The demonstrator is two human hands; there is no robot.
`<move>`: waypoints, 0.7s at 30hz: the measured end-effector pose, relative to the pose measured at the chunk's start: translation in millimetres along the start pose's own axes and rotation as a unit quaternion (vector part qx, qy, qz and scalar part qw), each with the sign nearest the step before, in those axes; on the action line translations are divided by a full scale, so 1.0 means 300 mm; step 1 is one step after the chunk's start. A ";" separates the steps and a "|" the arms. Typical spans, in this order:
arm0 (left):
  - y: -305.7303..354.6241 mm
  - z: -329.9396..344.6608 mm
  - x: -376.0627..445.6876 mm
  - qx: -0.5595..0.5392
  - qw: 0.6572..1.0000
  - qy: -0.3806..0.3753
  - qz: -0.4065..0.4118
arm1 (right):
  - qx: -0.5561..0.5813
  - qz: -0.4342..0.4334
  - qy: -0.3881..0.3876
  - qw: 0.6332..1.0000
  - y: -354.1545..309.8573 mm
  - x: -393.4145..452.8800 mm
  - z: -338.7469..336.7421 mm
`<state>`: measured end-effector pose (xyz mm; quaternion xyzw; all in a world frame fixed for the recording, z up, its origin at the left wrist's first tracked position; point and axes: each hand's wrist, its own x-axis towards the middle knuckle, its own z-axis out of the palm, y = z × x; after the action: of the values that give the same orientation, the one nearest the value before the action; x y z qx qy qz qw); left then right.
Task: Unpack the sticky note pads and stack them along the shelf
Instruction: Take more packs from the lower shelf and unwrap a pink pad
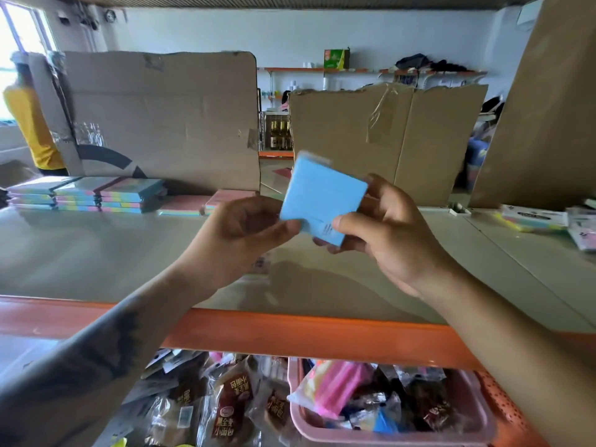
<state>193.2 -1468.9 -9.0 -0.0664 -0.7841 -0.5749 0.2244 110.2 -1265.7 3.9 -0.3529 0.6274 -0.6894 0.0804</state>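
Sticky note pad [322, 198] — blue, square, tilted, slightly blurred

Bright window [19, 30] at upper left, daylight coming in. White back wall [258, 33] across the top, dark ribbed ceiling [258, 0] above. Grey shelf board [96, 246] w/ orange front rail [290, 333] runs across mid frame. Cardboard sheets stand at the shelf's back: big one [161, 117] center-left, torn one [387, 133] center-right, another [541, 108] at right edge. Far orange-edged wall shelf [322, 70] upper center w/ a green box [336, 59]. Bottles [280, 130] seen thru the gap btwn the cardboard. Person in yellow top [32, 124] at left edge.
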 end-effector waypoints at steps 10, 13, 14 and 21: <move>0.030 0.003 -0.007 -0.029 0.999 0.007 -0.024 | -0.221 -0.076 0.048 0.971 0.036 -0.035 -0.021; 0.040 0.013 -0.012 -0.040 0.998 0.021 -0.034 | -0.346 -0.207 0.054 0.914 0.036 -0.047 -0.021; 0.046 0.016 -0.014 -0.040 0.998 0.019 -0.036 | -0.403 -0.248 0.039 0.880 0.031 -0.048 -0.022; 0.028 0.063 0.008 0.041 0.999 -0.021 -0.009 | -0.596 -0.290 -0.053 0.747 0.010 -0.019 -0.083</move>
<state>189.0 -1448.8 -5.3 -0.0623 -0.8120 -0.5427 0.2055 98.9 -1242.9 -0.1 -0.5298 0.7732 -0.1451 -0.3169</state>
